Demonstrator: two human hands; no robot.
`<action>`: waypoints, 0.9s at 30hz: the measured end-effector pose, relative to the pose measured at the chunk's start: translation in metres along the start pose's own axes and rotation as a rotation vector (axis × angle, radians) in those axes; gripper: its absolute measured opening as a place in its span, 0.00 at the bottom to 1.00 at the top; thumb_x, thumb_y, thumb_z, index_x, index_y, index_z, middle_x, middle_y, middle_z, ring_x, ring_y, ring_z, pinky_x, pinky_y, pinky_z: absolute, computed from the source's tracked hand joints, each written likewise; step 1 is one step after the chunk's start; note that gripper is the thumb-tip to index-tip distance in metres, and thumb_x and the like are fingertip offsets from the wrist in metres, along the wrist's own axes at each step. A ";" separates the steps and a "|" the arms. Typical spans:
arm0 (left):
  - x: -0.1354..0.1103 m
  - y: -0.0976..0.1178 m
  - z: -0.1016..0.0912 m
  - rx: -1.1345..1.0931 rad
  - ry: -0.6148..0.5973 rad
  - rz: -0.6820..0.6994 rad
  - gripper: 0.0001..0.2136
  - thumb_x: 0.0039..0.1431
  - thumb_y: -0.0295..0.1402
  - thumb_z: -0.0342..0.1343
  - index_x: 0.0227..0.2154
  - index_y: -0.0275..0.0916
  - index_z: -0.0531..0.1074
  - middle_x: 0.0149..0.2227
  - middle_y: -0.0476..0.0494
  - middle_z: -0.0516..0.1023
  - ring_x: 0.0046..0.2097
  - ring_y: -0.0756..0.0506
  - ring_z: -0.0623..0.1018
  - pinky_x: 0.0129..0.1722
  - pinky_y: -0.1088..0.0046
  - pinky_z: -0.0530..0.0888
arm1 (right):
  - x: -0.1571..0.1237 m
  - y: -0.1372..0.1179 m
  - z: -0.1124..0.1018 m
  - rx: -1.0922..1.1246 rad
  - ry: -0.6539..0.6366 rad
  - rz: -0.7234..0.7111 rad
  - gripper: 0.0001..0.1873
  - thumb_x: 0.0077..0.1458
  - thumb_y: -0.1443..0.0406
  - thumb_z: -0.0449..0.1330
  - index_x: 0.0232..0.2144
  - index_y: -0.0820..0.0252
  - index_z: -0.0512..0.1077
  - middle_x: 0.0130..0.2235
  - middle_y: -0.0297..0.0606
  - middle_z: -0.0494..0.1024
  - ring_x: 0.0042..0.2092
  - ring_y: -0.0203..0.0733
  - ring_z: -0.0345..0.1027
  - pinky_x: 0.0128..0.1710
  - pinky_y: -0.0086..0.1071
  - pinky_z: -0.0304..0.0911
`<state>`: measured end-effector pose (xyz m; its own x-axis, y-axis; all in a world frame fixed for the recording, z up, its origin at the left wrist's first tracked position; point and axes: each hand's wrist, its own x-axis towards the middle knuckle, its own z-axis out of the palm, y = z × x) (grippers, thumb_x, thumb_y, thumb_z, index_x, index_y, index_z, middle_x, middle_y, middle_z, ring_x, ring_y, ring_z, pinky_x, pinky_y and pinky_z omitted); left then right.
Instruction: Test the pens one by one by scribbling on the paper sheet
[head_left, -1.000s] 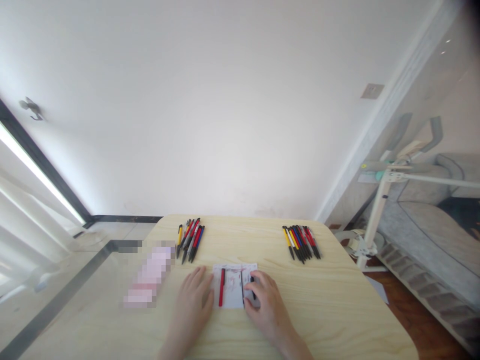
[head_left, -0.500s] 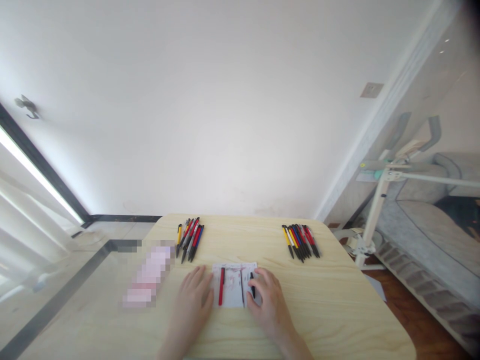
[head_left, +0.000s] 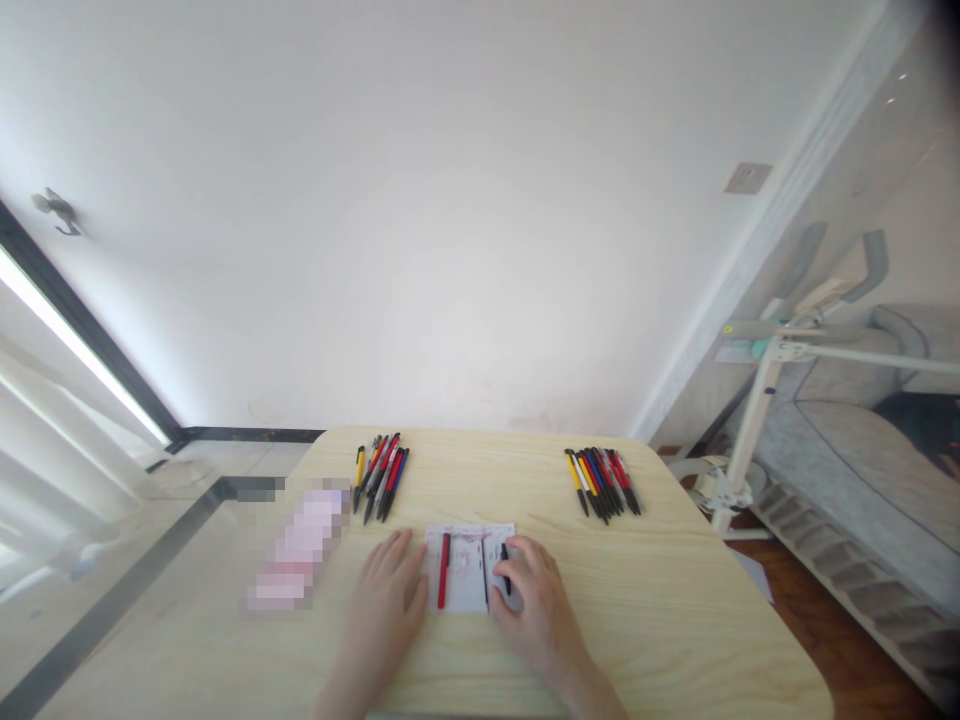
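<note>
A small white paper (head_left: 466, 570) with red scribbles lies near the front of the pale wooden table (head_left: 675, 610). A red pen (head_left: 444, 570) rests on its left part and a black pen (head_left: 505, 567) on its right part. My left hand (head_left: 390, 600) lies flat on the table with fingers stretched out, touching the paper's left edge. My right hand (head_left: 534, 598) rests on the paper's right edge, fingers bent over the black pen and touching it.
Two bunches of several pens lie further back: one at the left (head_left: 381, 476), one at the right (head_left: 601, 481). A blurred pink object (head_left: 300, 550) lies at the left. A white stand (head_left: 757, 420) and a grey sofa (head_left: 870, 440) are off to the right.
My right hand's fingers have shifted slightly on the black pen. The left hand, the paper and the red pen have stayed where they were.
</note>
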<state>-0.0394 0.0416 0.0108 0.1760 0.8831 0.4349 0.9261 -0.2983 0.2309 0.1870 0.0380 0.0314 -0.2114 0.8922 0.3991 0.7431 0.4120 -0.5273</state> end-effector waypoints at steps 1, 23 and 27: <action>0.000 0.000 0.000 0.000 -0.001 -0.001 0.16 0.54 0.33 0.50 0.46 0.40 0.71 0.52 0.38 0.70 0.54 0.37 0.67 0.50 0.54 0.68 | 0.000 -0.001 -0.001 0.011 -0.011 -0.007 0.11 0.44 0.72 0.57 0.32 0.55 0.71 0.46 0.39 0.66 0.50 0.46 0.58 0.50 0.40 0.55; 0.001 0.002 -0.002 -0.056 0.011 -0.027 0.16 0.53 0.33 0.51 0.45 0.41 0.71 0.51 0.38 0.70 0.54 0.37 0.67 0.51 0.54 0.68 | -0.001 0.000 0.000 -0.002 -0.015 -0.015 0.12 0.44 0.71 0.58 0.34 0.55 0.71 0.46 0.40 0.67 0.50 0.47 0.59 0.50 0.40 0.56; 0.001 0.001 -0.001 -0.051 -0.006 -0.028 0.16 0.53 0.33 0.50 0.45 0.40 0.71 0.52 0.37 0.70 0.54 0.37 0.66 0.51 0.54 0.67 | 0.000 0.005 0.003 -0.036 0.043 0.003 0.11 0.44 0.71 0.57 0.33 0.55 0.71 0.46 0.41 0.67 0.50 0.48 0.59 0.49 0.41 0.56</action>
<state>-0.0386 0.0416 0.0126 0.1521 0.8934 0.4226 0.9124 -0.2914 0.2875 0.1883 0.0407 0.0268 -0.1821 0.8843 0.4300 0.7659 0.4018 -0.5019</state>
